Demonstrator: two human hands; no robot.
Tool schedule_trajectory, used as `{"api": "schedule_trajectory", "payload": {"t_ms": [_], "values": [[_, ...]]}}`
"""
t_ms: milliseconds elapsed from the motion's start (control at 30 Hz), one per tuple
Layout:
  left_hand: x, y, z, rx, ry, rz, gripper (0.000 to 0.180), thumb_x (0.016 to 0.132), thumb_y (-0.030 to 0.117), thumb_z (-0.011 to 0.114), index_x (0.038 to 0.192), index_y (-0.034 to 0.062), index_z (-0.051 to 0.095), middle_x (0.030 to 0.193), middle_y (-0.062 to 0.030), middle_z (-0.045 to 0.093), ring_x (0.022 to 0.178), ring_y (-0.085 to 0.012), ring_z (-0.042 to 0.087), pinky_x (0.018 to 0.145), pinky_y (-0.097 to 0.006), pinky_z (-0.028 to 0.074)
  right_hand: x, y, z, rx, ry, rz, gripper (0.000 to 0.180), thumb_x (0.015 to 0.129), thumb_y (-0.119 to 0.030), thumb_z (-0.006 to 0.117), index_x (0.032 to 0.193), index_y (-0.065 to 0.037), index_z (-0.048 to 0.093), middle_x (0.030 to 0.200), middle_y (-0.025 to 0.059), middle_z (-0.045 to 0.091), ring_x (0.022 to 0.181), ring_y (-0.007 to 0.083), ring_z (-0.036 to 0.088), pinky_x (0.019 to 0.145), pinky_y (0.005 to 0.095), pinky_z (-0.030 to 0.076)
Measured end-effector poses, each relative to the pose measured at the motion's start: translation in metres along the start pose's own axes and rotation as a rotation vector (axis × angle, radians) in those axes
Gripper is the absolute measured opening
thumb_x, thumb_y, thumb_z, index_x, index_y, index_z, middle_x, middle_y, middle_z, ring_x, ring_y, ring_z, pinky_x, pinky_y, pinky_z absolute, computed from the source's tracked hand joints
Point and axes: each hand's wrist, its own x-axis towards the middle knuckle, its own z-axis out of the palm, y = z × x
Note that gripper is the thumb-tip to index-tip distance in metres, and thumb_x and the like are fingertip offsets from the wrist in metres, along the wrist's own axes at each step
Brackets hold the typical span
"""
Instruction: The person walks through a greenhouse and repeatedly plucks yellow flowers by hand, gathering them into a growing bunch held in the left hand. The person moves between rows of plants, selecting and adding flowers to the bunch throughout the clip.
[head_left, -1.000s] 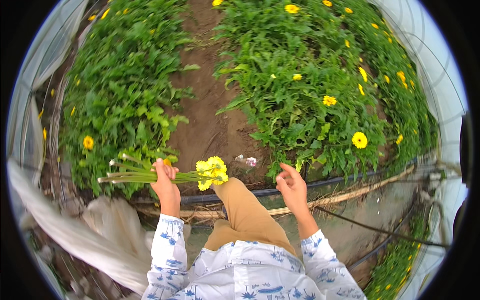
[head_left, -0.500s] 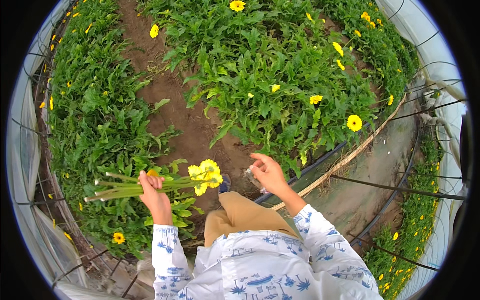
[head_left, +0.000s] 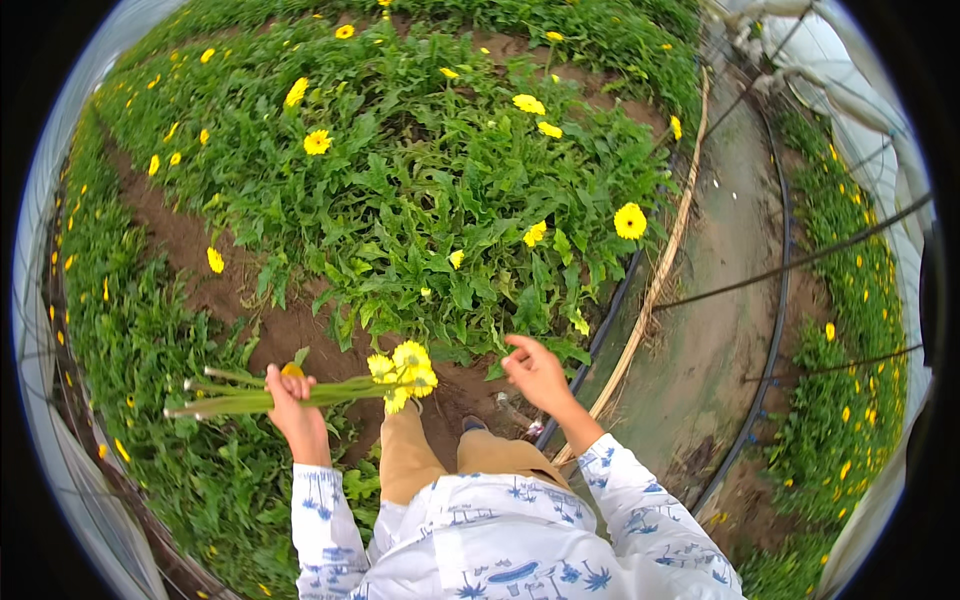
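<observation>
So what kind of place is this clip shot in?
Most likely a flower-growing greenhouse: raised beds of yellow daisy-like flowers, a dirt path between them, and translucent plastic sheeting at the edge. The left hand holds a cut bunch.

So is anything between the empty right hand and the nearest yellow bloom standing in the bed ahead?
Only foliage. The right hand hovers open at the bed's edge; between it and the nearest standing yellow flower lie dense green leaves. The left hand holds the cut bunch off to the side, out of the way.
</observation>
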Motion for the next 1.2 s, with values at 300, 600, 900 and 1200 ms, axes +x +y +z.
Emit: {"api": "schedule_trajectory", "payload": {"t_ms": [300, 600, 900, 1200], "values": [[0.13, -0.021, 0.091, 0.048, -0.369, -0.176, 0.041, 0.098, 0.024, 0.049, 0.062, 0.0131, 0.032, 0.056, 0.0025, 0.029, 0.052, -0.0114, 0.029, 0.062, -0.033, 0.04, 0.01, 0.031, 0.01, 0.196, 0.552, 0.149, 0.041, 0.087, -0.015, 0.062, 0.125, -0.003, 0.052, 0.083, 0.0039, 0.059, 0.064, 0.011, 0.059, 0.058, 0.0264, 0.049], [0.191, -0.075, 0.137, 0.157, -0.582, -0.386, 0.038, 0.098, 0.025, 0.048, 0.065, 0.0122, 0.033, 0.058, 0.0022, 0.027, 0.054, -0.012, 0.027, 0.064, -0.034, 0.039, 0.007, 0.025, 0.067, 0.291, 0.604, 0.276, 0.043, 0.087, -0.012, 0.062, 0.127, -0.001, 0.049, 0.085, 0.0035, 0.058, 0.063, 0.0097, 0.057, 0.057, 0.0241, 0.047], [0.154, -0.099, 0.171, 0.24, -0.716, -0.387, 0.035, 0.098, 0.027, 0.048, 0.068, 0.0126, 0.034, 0.06, 0.0009, 0.029, 0.057, -0.0134, 0.031, 0.07, -0.036, 0.041, 0.003, 0.028, 0.032, 0.272, 0.558, 0.303, 0.046, 0.089, -0.014, 0.06, 0.13, 0.0, 0.048, 0.085, 0.002, 0.057, 0.067, 0.0093, 0.058, 0.06, 0.0252, 0.046], [0.099, -0.09, 0.181, 0.299, -0.759, -0.354, 0.035, 0.098, 0.027, 0.046, 0.068, 0.0129, 0.034, 0.058, 0.0018, 0.027, 0.056, -0.0119, 0.029, 0.068, -0.034, 0.041, 0.017, 0.051, -0.009, 0.253, 0.416, 0.214, 0.043, 0.089, -0.016, 0.061, 0.129, -0.005, 0.05, 0.087, 0.0016, 0.057, 0.065, 0.0083, 0.057, 0.057, 0.0237, 0.046]]}}
